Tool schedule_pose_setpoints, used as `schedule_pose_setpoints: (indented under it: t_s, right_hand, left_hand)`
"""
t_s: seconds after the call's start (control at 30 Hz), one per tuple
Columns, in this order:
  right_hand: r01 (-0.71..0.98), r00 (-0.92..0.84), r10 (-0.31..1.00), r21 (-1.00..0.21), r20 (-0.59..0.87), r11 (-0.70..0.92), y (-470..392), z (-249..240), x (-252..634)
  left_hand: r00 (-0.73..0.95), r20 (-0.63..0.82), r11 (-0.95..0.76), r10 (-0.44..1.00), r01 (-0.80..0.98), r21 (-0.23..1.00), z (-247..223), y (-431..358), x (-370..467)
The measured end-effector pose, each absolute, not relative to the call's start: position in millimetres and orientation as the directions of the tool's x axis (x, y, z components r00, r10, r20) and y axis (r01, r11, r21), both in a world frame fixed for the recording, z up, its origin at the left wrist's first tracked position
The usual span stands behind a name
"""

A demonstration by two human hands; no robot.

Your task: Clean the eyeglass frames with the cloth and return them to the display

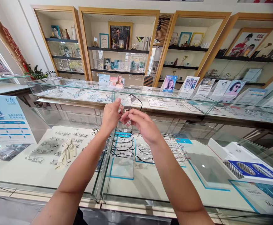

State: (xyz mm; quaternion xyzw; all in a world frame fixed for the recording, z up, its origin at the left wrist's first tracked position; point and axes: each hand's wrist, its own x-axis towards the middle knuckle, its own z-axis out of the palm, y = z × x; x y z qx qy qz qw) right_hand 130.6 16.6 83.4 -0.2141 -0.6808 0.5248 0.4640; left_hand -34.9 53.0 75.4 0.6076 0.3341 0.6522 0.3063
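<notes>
A pair of dark-framed eyeglasses (139, 102) is held up between my two hands, above the glass display case. My left hand (111, 115) is closed, its thumb raised, at the left side of the glasses. My right hand (143, 122) pinches the glasses from the right, its fingertips close to my left hand. Part of the frame and the lenses is hidden by my fingers. Beneath my hands, rows of eyeglasses (123, 153) lie in the case. A cream cloth (67, 152) rests on the left, among other glasses.
The glass case's front edge (124, 204) runs across below my forearms. A blue and white sign (7, 117) stands at the left, a white box (248, 161) at the right. Behind are another glass counter (80, 101) and wooden shelves (119, 12).
</notes>
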Motion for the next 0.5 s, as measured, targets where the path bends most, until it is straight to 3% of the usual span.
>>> schedule_pose_setpoints:
  t_s: [0.2,0.5]
  right_hand:
    - [-0.311,-0.391,0.824,-0.901,0.411,0.302,22,85,134]
    - [-0.36,-0.181,0.89,-0.871,0.418,0.335,35,85,138]
  left_hand:
    - [-0.046,0.552,-0.552,0.833,0.011,0.834,81,45,-31]
    - [0.16,0.529,-0.55,0.833,0.146,0.822,74,38,-24]
